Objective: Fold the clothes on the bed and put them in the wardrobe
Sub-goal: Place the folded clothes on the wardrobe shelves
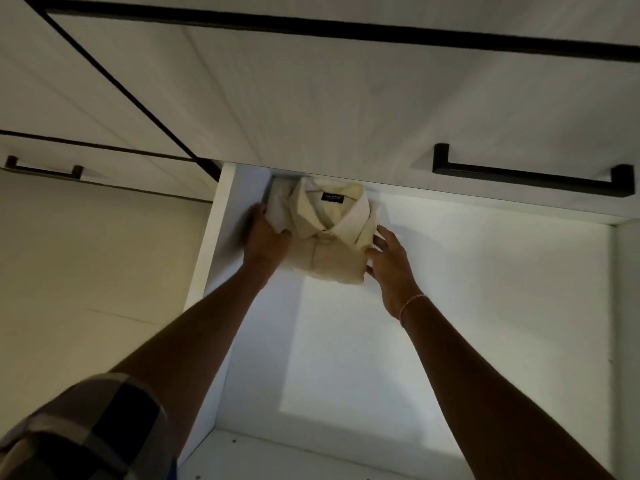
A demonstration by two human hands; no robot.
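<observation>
One folded cream shirt (325, 233) lies inside the open white wardrobe (450, 271), pushed into the far left corner of its compartment, with a dark label (331, 198) in the collar. The panel under it is bright, while the room around is dim. Above are white doors with a long black handle (530, 174). Both arms are stretched forward. The left hand (265, 239) grips the left edge of the shirt, thumb on the front. The right hand (389, 265) touches the right edge with fingers straight and spread, grasping nothing. A thin bracelet (412, 301) is on the right wrist, and a checked sleeve (86, 427) on the left arm.
</observation>
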